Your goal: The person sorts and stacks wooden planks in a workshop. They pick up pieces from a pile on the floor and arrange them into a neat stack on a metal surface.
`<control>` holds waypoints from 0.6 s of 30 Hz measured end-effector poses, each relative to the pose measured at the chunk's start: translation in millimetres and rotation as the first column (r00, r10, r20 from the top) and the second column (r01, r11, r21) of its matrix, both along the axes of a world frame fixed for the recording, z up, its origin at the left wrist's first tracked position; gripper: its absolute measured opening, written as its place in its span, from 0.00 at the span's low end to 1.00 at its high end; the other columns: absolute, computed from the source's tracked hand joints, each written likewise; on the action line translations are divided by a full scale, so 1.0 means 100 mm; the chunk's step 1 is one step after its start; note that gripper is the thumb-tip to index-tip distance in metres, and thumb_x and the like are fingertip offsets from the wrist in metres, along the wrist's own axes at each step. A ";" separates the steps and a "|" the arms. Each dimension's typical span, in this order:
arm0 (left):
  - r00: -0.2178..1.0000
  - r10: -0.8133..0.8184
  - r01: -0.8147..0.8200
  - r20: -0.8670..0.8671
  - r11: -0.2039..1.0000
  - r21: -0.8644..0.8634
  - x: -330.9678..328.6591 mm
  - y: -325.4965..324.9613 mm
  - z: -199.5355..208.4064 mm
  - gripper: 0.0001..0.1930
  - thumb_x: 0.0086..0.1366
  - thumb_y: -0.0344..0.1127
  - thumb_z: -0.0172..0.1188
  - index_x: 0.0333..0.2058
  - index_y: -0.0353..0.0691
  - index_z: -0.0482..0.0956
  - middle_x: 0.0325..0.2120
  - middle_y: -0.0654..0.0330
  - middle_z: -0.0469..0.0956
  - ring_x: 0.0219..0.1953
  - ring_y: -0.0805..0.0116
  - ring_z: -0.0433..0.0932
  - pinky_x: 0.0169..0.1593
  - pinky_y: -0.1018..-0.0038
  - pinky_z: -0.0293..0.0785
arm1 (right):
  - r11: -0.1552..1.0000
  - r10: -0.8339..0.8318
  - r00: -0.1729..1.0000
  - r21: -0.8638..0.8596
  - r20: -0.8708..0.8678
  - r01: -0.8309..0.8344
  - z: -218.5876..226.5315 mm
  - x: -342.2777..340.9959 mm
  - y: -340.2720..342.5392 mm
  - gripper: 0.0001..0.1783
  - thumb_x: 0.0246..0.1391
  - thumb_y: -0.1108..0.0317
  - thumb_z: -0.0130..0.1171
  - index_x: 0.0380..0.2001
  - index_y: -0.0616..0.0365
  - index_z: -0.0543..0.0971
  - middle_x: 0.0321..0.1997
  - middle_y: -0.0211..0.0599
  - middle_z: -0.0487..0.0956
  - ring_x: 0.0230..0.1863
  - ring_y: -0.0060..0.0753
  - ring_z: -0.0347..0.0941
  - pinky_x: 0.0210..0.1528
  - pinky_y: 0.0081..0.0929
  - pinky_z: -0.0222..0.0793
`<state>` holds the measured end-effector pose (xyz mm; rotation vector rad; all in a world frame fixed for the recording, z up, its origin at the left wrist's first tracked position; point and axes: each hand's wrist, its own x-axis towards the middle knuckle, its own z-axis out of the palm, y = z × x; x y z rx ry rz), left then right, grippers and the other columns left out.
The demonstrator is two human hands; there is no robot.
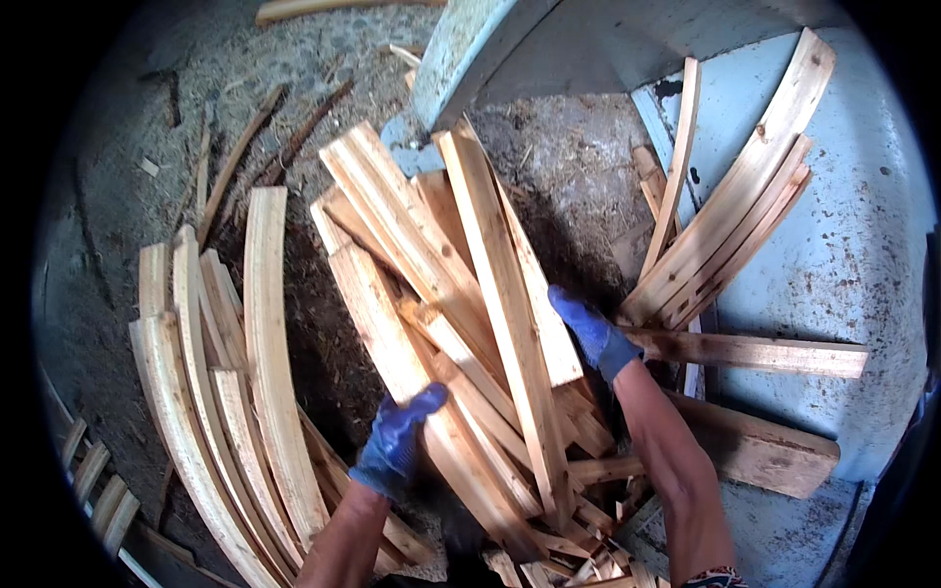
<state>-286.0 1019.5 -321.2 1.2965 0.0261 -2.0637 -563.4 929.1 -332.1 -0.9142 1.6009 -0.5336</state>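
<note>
My left hand (392,441), in a blue-purple work glove, is on the left edge of a pale wooden board (377,314). Its thumb lies across the top face, and the other fingers are partly hidden at the edge. This board belongs to a loose pile in front of me, with another long board (502,323) slanting over the top. On the pile's right side is my right hand (593,333) in a matching glove. Its fingers stretch out beside the right edge of a board (549,338); whether they touch it I cannot tell.
Several curved boards (270,343) lie to the left. On the right, more boards (740,186) lean on a worn pale-blue metal surface (833,265), with a thick board (765,446) nearer me. A metal panel (466,59) rises at the back. Wood scraps litter the ground (245,69).
</note>
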 end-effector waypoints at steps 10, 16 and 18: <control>0.993 0.097 -0.106 -0.062 0.983 -0.148 -0.30 0.56 0.39 0.24 0.55 0.29 0.62 0.50 0.33 0.67 0.38 0.55 0.77 0.39 0.70 0.77 0.47 0.73 0.74 | 0.985 -0.154 0.972 0.104 0.179 0.137 0.55 -0.02 0.20 0.22 0.59 0.55 0.47 0.51 0.58 0.71 0.43 0.29 0.75 0.44 0.21 0.70 0.47 0.20 0.68; 0.728 0.069 0.582 0.682 0.462 -0.669 -0.09 1.07 0.49 0.23 0.54 0.27 0.60 0.50 0.37 0.69 0.45 0.57 0.73 0.46 0.63 0.73 0.50 0.72 0.68 | 0.905 -0.343 0.903 0.350 0.260 0.243 0.76 0.46 0.42 0.27 0.58 0.50 0.47 0.53 0.58 0.69 0.46 0.32 0.75 0.43 0.22 0.72 0.47 0.23 0.69; 0.849 -0.043 0.439 0.527 0.612 -0.658 -0.02 1.20 0.64 0.22 0.54 0.28 0.59 0.49 0.36 0.69 0.43 0.59 0.73 0.45 0.65 0.73 0.48 0.73 0.69 | 0.917 -0.298 0.923 0.340 0.243 0.207 0.93 0.68 0.61 0.26 0.59 0.51 0.47 0.52 0.59 0.69 0.46 0.32 0.75 0.43 0.23 0.71 0.48 0.23 0.68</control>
